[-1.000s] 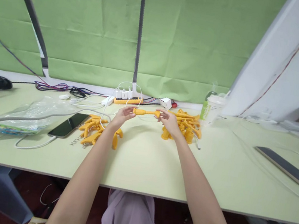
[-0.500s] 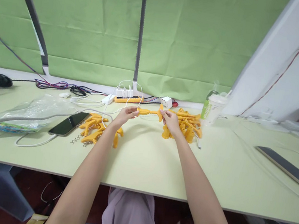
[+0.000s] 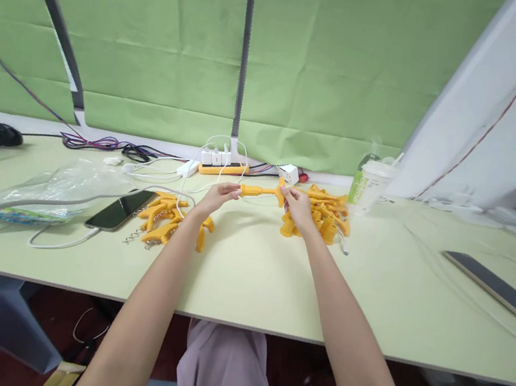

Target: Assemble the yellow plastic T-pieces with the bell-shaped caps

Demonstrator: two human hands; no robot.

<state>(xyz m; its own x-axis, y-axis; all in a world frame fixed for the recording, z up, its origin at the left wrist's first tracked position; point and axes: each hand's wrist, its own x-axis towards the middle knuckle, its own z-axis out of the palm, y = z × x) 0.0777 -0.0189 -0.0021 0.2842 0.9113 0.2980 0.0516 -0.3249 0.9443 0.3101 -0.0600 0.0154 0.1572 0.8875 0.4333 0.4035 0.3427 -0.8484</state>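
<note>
Held piece: a yellow plastic T-shaped part [image 3: 262,192], a ribbed cylinder with a crossbar at one end, was held level above the pale green tabletop [image 3: 246,269], between the two hands.
Left hand: the left hand [image 3: 218,197] pinched the cylinder's left end in its fingertips, clenched on it.
Right hand: the right hand [image 3: 299,207] gripped the crossbar end, fingers closed around it.
Right heap: a pile of assembled yellow plastic parts [image 3: 323,215] lay on the table just behind and beside the right hand.
Left heap: a smaller pile of loose curved yellow plastic handles [image 3: 162,222] lay by the left wrist, with small metal corkscrew spirals [image 3: 133,238] at its near edge.
Phone: a black smartphone [image 3: 120,209] lay face up, just left of the handles, plugged into a white cable [image 3: 54,244].
Bag: a crumpled clear plastic bag [image 3: 50,189] sat further left.
Power strip: a yellow and white power strip [image 3: 221,166] with white chargers sat at the table's back edge, in front of the green fabric backdrop [image 3: 164,41].
Cup: a lidded white paper cup with green print [image 3: 368,184] stood right of the assembled pile.
Far right: a flat dark tablet [image 3: 495,287] lay well apart from the hands.
</note>
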